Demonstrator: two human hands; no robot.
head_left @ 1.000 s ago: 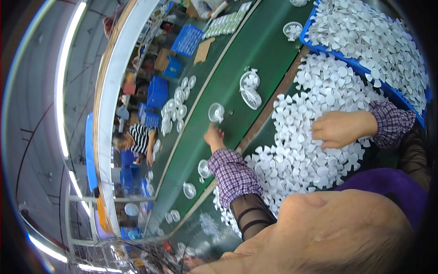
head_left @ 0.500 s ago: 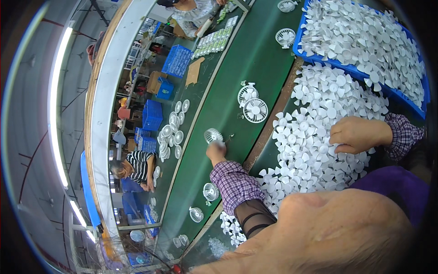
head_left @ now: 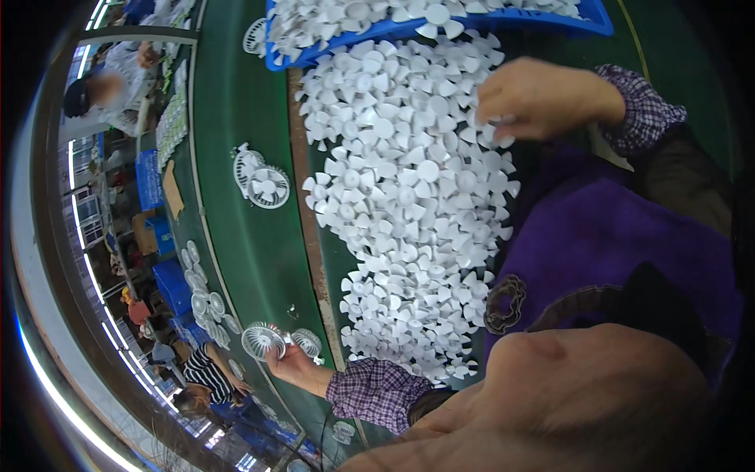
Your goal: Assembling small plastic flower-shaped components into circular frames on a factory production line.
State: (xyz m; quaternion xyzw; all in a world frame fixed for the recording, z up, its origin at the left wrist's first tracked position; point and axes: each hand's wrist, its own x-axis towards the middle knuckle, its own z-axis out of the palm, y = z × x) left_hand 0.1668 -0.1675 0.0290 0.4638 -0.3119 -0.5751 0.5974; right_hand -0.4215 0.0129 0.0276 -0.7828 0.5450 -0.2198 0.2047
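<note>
My left hand [head_left: 292, 366] reaches over the green conveyor belt with its fingers closed on a round white fan housing [head_left: 262, 340], whose slotted cage shows. Another white fan housing [head_left: 305, 341] lies right beside that hand. At the near edge of a big heap of white fan blades [head_left: 409, 173], my right hand [head_left: 543, 98] is raised a little with fingers bent together. A bit of white blade shows between its thumb and fingers, partly hidden and blurred.
A blue crate [head_left: 440, 27] full of blades stands beyond the heap. Two fan housings [head_left: 267, 187] lie together on the green belt [head_left: 236, 94]. Across it are white round covers [head_left: 208, 307], a person in a striped top [head_left: 206, 374] and another person [head_left: 118, 94].
The view has turned and shifted. My left hand has picked up a fan housing from the belt. My right hand has moved from over the blades to the heap's near edge.
</note>
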